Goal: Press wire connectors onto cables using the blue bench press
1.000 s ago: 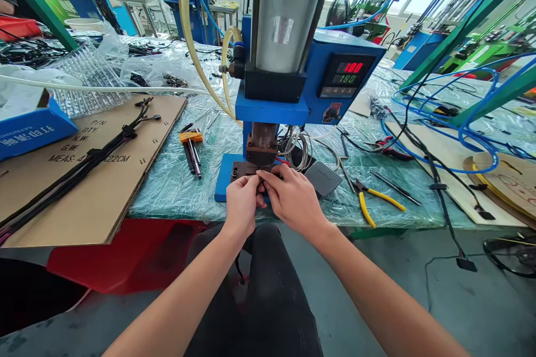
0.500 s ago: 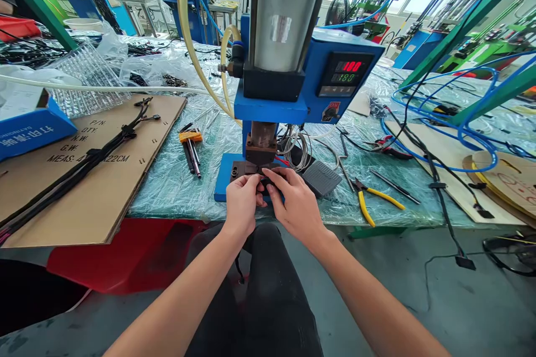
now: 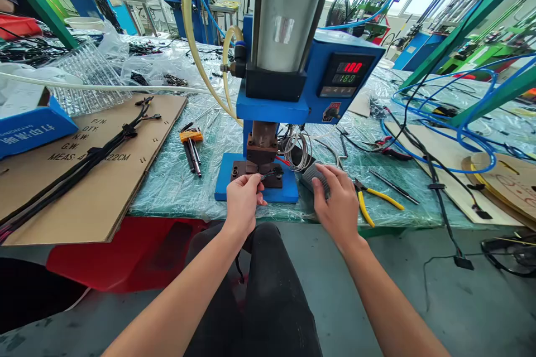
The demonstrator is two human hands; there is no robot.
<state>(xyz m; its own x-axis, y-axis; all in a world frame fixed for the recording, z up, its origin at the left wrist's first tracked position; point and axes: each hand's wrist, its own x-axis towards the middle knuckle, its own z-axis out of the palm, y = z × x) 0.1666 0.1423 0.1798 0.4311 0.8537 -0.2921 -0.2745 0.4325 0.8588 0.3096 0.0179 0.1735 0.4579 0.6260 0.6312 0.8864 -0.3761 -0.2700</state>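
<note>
My left hand (image 3: 245, 201) pinches a thin black cable piece (image 3: 272, 173) in front of the blue press (image 3: 272, 107). The piece reaches over the dark metal base plate (image 3: 274, 181) under the press head (image 3: 262, 148). My right hand (image 3: 337, 198) rests on the grey ribbed pedal (image 3: 315, 177) to the right of the base, with fingers apart over it. A display (image 3: 347, 75) on the press shows red and green digits.
Yellow-handled pliers (image 3: 377, 199) and a metal rod (image 3: 393, 186) lie right of my right hand. At the left are cardboard (image 3: 90, 184) with a black cable bundle (image 3: 87, 162) and an orange tool holder (image 3: 191, 136). Blue tubing (image 3: 460, 134) crosses the right side.
My right hand has left the small black piece and moved right onto the grey pedal. My left hand has stayed near the base, still pinching the piece, which now shows more clearly.
</note>
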